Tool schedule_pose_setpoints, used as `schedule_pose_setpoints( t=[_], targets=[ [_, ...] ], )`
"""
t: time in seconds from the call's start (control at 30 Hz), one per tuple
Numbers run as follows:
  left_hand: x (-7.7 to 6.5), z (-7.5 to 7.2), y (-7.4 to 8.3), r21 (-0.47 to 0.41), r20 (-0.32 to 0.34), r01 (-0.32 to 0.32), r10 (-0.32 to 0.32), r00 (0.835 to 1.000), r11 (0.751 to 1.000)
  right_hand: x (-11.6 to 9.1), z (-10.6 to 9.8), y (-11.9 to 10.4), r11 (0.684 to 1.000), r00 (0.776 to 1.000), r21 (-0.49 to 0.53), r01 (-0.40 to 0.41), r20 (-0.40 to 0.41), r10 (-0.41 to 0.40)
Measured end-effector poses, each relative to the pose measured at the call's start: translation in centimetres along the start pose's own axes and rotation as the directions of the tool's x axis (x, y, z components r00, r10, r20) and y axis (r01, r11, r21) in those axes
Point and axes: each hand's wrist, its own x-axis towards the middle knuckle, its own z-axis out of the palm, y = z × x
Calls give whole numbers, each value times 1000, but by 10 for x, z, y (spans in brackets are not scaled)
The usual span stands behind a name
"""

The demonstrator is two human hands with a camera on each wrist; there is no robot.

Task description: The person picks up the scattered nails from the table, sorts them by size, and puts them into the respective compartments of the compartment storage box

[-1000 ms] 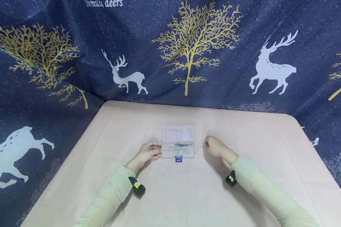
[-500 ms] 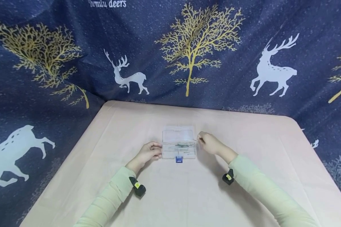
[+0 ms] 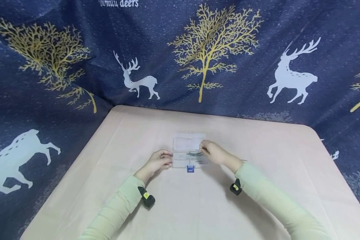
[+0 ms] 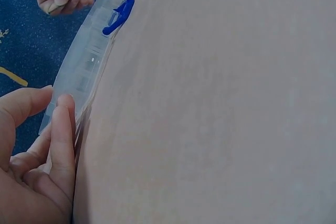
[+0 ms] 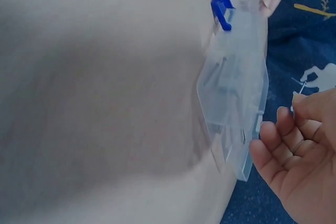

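Observation:
A clear plastic compartment box stands with its lid raised and its blue latch hanging at the front. Inside lie several thin dark metal rods. At the box's left end my left hand holds the side wall between thumb and fingers, as the left wrist view also shows. My right hand is over the box's right end. Between thumb and index finger it pinches a thin, nail-like metal piece, mostly hidden by the fingertips; its other fingers are loosely curled beside the box.
The box rests on a table with a pale pink cloth. A thin brownish piece shows beside the right sleeve. Behind the table hangs a dark blue curtain printed with deer and trees. Each wrist carries a black camera.
My right hand has moved left from beside the box to over its right end, carrying the thin piece. The left hand has stayed at the box's left side.

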Motion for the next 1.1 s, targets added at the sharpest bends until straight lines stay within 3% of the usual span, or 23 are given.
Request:
schedule_pose_setpoints(
  t=[0.3,0.57,0.8,1.1],
  targets=[
    [4,4,-5,-6,4,-8,8,1000,1000,2,8,-3,999,996,-30,-14,87,16],
    [4,3,-1,-14,3,-6,6,1000,1000,2,7,-2,997,992,-72,36,121,-27],
    [4,3,0,-10,5,-5,5,1000,1000,1,8,-2,993,992,-105,54,119,-41],
    [4,0,-2,-11,-1,7,-7,1000,1000,0,4,-1,995,993,-60,79,88,-74]
  ],
)
